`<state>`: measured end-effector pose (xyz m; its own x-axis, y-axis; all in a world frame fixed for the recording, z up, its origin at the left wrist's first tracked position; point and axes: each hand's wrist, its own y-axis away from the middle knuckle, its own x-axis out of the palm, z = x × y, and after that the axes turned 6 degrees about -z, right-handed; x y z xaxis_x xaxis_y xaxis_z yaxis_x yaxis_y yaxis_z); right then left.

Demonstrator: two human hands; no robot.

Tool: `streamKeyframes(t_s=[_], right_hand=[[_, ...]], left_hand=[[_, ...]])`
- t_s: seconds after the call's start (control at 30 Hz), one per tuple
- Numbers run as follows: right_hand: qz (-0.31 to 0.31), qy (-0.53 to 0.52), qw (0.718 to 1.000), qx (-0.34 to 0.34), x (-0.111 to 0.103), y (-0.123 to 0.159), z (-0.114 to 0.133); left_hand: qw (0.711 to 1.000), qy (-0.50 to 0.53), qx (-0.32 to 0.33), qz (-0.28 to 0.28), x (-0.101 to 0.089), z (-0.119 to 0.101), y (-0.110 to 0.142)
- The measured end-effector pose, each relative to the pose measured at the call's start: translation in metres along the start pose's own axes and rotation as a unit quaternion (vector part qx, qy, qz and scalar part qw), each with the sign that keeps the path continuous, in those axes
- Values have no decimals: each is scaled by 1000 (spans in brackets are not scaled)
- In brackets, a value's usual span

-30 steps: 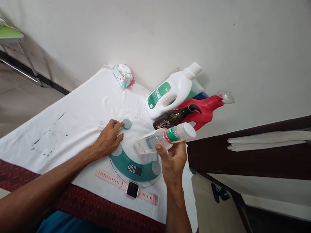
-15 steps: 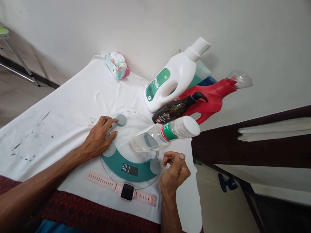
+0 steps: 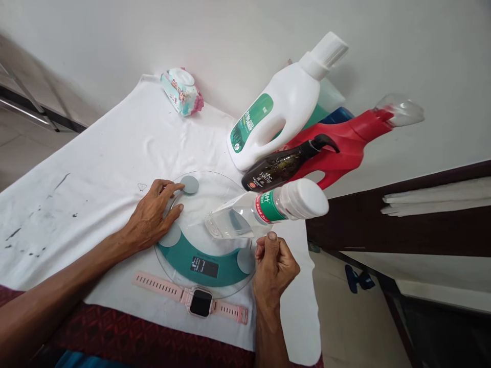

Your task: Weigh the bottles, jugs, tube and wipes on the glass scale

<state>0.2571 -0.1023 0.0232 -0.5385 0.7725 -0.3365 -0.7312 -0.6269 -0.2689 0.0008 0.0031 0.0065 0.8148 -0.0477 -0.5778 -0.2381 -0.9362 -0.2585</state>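
Bottle with a green-and-red label is standing on the glass scale, display proving barely legible, left hand spreading at the rim, right hand curling closed nearby, contact unclear.

Soft indoor light; faint shadows on wall; edges stretched.

This looks like a home: slippers lie on the floor right of the table, and soap bottles stand on it.
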Motion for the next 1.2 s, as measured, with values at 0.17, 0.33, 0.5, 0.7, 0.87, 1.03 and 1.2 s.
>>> streamKeyframes(t_s=[0.17,0.33,0.5,0.7,0.87,1.03,1.2], right_hand=[[-5,5,1000,8,-1,0,-2],[-10,7,1000,-3,-1,0,1],[-14,8,1000,-14,-1,0,1],[1,-105,993,-54,1,-2,2],[122,-119,983,-67,16,8,30],[135,-25,989,-47,29,14,49],[120,-15,991,-53,32,6,55]], left_hand=[[1000,5,-17,23,-4,-5,-1],[1000,3,-9,11,-3,-4,-1],[1000,2,-13,21,-3,-4,-1],[1000,5,-11,11,-3,-4,-1],[1000,12,-6,9,-2,-1,0],[1000,16,11,-4,1,2,1],[999,31,26,-15,2,3,3]])
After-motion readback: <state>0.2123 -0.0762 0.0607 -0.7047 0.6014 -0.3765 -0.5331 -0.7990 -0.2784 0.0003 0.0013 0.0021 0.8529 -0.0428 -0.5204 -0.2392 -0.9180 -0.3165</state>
